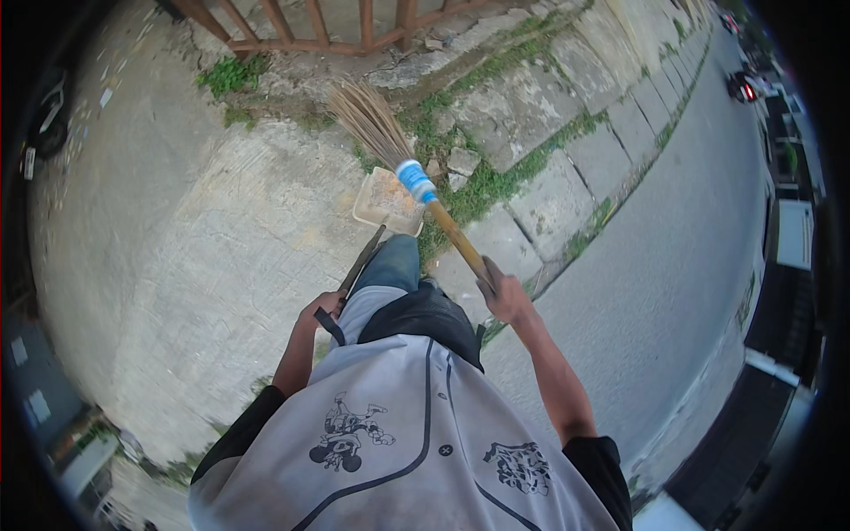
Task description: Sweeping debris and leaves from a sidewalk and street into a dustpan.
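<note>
Where a blue-and-white band (413,177) wraps its neck, the broom (428,195) overlaps the upper right corner of a pale dustpan (376,219); whether the bristle tips touch the ground cannot be told. Right hand (505,296): closed round the broom's wooden handle (457,233). Left hand (325,308): curled round the dustpan's dark handle (363,259), whose upper end the fingers hide. Dustpan: just ahead of the blue trouser leg (392,261), beside the grass strip, holding orange-brown debris (390,190) too fine to identify. Markings: light grey shirt (390,380) with two dark prints — a cartoon figure (341,434) on the left, a dense motif (521,467) on the right, hard to make out. White plate (29,163) at the left edge — too small to read. Motorbike (742,87), upper right: small, red lamp lit. Brown fence (320,26): cut off at the top.
</note>
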`<state>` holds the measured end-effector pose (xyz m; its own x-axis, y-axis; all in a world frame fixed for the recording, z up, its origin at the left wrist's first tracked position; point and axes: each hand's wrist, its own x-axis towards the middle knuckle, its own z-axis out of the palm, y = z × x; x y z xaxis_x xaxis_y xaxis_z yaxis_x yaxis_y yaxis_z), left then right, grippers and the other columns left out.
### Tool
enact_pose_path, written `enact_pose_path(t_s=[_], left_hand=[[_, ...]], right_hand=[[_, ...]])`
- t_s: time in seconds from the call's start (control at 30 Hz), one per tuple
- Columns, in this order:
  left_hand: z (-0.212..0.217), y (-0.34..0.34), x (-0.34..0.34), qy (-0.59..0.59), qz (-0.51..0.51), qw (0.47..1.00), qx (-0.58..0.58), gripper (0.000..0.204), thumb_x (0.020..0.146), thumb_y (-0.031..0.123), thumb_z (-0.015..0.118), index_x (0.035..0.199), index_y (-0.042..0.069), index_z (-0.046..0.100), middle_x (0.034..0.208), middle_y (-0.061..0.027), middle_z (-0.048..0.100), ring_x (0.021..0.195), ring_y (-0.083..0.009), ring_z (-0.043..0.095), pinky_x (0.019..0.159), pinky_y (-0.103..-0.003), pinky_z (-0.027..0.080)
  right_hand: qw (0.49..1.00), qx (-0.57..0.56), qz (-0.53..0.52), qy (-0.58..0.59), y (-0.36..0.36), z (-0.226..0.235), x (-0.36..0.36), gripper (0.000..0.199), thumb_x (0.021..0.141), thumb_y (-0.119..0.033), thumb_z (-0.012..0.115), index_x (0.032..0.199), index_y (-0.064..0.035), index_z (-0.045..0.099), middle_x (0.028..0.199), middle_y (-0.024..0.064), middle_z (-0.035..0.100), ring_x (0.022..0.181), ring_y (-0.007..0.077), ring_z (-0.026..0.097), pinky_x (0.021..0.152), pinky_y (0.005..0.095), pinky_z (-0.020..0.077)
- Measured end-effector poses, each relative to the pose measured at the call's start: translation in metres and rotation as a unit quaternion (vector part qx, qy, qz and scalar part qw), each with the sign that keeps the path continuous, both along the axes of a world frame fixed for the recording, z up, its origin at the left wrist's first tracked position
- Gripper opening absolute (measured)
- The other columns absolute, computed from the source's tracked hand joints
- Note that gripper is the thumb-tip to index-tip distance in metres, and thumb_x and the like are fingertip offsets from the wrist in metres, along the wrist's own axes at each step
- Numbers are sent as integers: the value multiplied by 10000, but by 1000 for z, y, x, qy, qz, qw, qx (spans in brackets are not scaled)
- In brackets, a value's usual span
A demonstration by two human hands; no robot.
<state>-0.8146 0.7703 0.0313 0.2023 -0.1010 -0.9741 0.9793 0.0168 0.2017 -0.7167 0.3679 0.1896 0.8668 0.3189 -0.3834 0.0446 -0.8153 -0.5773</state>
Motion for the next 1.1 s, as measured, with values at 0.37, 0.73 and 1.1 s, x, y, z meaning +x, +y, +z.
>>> enact_pose_path(t_s=[0.37,0.73,1.1], left_hand=[[-28,-77,-1,-98,-182,974,92,488,949,398,352,1037,26,656,674,-137,657,554,-255,644,502,-377,508],[-22,-124,7,58,214,975,12,378,944,368,488,644,147,425,531,23,412,403,-82,377,332,-241,226],[-9,-189,-24,53,381,923,-13,361,962,350,456,649,178,402,531,57,348,385,-66,290,319,-218,209]], right_hand=[[994,24,89,53,220,-99,291,406,911,-283,464,1172,27,486,805,237,660,659,356,661,608,450,520],[944,-56,-3,326,-100,-16,219,317,930,-266,510,1151,-39,529,622,85,557,462,171,569,424,336,476],[950,52,290,100,116,-47,292,564,941,-311,486,1441,-119,309,985,260,630,771,347,661,712,413,515]])
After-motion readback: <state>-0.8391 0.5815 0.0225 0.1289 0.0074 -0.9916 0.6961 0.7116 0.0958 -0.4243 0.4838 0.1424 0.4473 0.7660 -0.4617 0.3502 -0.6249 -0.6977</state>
